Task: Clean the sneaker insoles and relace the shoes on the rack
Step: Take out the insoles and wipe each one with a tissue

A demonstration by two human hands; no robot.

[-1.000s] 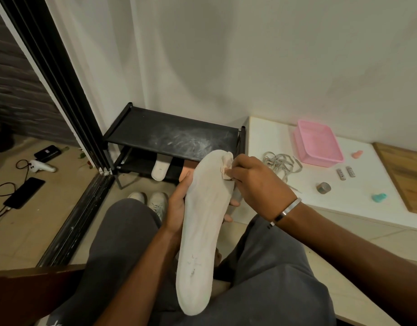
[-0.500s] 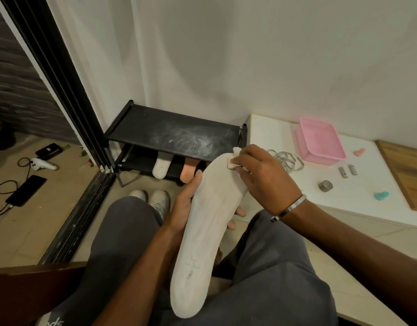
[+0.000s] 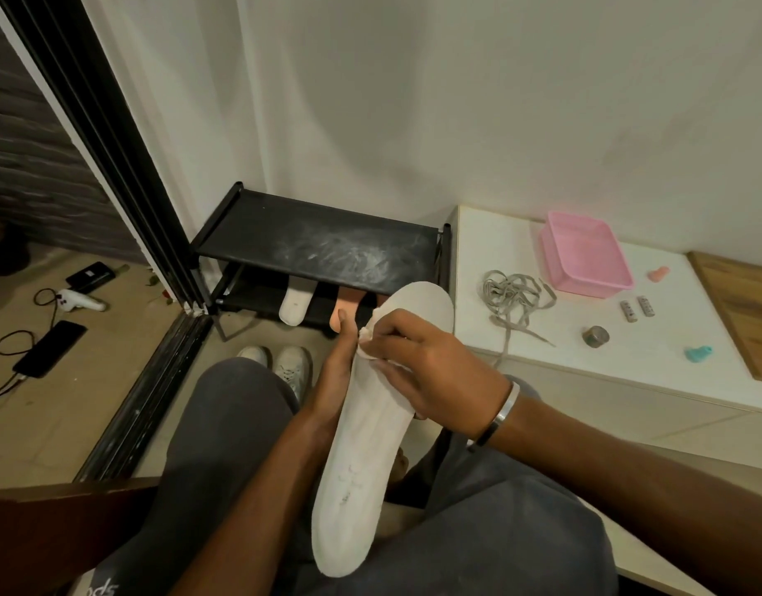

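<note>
Lying over the lap, white insole: left hand grips its left edge from beneath; right hand pinches a small cloth against its forefoot. Left fingers hidden.

We cannot see the left hand's fingers behind the long white foam insole. At the frame's right edge the light wooden board is cut off. The two small grey cylinders are too small for us to identify.
</note>
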